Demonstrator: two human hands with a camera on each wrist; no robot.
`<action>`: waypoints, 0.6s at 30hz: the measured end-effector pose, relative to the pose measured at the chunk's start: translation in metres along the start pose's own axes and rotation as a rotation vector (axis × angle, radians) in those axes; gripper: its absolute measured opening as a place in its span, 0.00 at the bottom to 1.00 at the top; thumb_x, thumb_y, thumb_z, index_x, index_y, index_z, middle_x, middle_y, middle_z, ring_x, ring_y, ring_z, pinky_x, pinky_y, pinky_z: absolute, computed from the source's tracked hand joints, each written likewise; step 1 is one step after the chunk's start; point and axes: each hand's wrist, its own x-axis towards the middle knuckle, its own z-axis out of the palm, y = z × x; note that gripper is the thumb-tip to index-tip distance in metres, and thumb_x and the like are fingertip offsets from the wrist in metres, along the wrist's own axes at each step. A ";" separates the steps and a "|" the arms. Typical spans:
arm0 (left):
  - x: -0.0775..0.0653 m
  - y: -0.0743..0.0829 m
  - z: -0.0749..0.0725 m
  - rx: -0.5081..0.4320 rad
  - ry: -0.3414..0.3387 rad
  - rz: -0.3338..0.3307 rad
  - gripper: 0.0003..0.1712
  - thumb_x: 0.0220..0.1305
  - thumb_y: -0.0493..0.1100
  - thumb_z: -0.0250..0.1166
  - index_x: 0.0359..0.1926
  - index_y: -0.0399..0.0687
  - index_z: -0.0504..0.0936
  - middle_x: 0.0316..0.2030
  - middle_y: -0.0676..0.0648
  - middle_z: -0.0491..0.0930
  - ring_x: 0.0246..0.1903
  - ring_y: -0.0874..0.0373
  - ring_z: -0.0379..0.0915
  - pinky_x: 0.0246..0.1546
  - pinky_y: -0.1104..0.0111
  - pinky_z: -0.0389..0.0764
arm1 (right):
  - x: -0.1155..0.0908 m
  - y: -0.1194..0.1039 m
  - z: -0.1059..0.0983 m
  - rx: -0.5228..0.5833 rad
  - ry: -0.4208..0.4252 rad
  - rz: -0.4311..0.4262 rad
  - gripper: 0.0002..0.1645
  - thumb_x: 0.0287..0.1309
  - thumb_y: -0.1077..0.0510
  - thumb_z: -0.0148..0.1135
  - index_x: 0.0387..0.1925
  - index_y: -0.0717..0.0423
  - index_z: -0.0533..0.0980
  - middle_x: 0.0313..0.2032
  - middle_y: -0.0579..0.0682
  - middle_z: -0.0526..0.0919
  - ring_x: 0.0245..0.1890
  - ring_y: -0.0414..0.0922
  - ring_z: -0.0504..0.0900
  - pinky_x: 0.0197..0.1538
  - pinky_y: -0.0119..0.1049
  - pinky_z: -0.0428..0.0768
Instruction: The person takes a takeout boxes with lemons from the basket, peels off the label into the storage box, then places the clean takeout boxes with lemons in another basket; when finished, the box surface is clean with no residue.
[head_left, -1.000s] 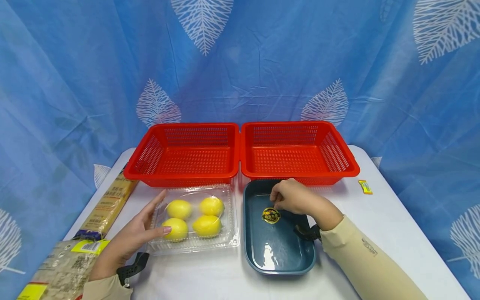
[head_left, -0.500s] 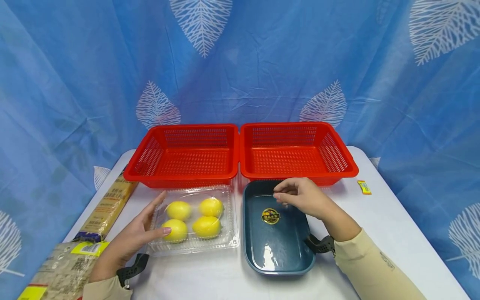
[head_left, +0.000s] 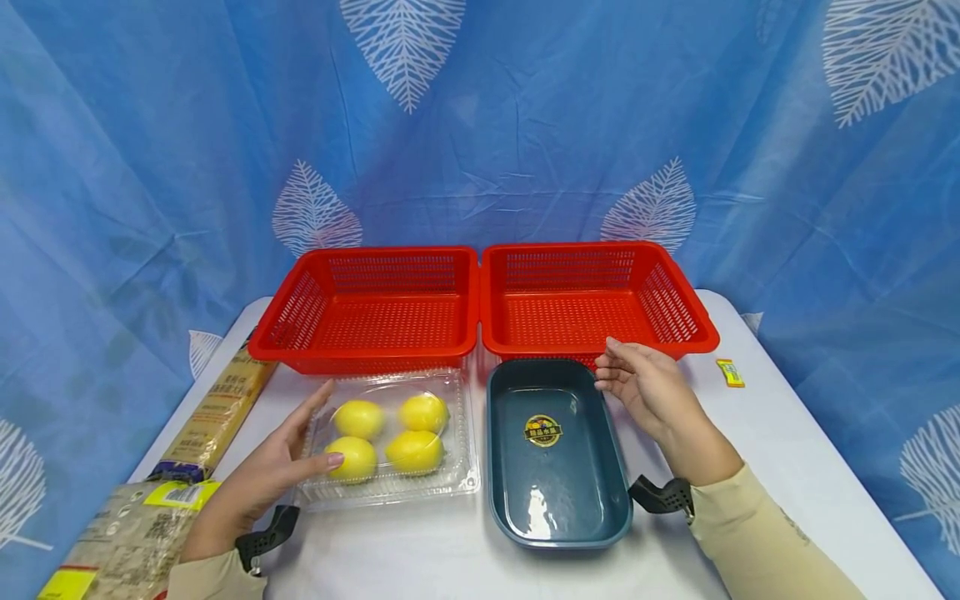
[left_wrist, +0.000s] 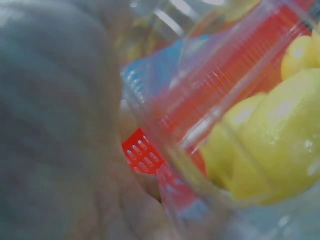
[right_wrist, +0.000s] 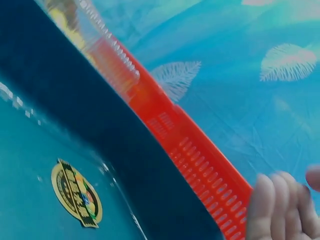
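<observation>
A clear plastic clamshell box [head_left: 457, 487] lies on the table with several yellow lemons [head_left: 415, 452] inside. At its left side, my left hand [head_left: 262, 471] rests with fingers fairly straight and spread, the thumb over the lid. The left wrist view shows part of that hand close beside the box wall. To the right of the box stands a dark blue-green rectangular tray [head_left: 555, 492] with a black and gold sticker [head_left: 542, 430] on its bottom. My right hand [head_left: 656, 392] hovers by the tray's far right corner, fingers loosely bent, holding nothing.
Two red plastic baskets [head_left: 390, 321] stand side by side at the back. Along the left edge lie a long golden packet [head_left: 217, 408] and a grey-brown bag [head_left: 120, 533] with yellow labels. A small yellow wrapped candy [head_left: 730, 373] lies far right on the white table.
My right hand has lifted from beside the sticker inside the tray and moved right, past the tray's far right corner, its fingers loosening. My left hand and the box have stayed put.
</observation>
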 end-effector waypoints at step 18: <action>0.000 -0.002 0.000 -0.003 -0.006 0.013 0.56 0.70 0.37 0.70 0.86 0.61 0.45 0.84 0.51 0.36 0.80 0.42 0.19 0.70 0.29 0.30 | 0.001 0.002 -0.005 0.267 0.288 0.222 0.15 0.78 0.50 0.60 0.49 0.53 0.65 0.35 0.47 0.72 0.35 0.42 0.71 0.40 0.30 0.76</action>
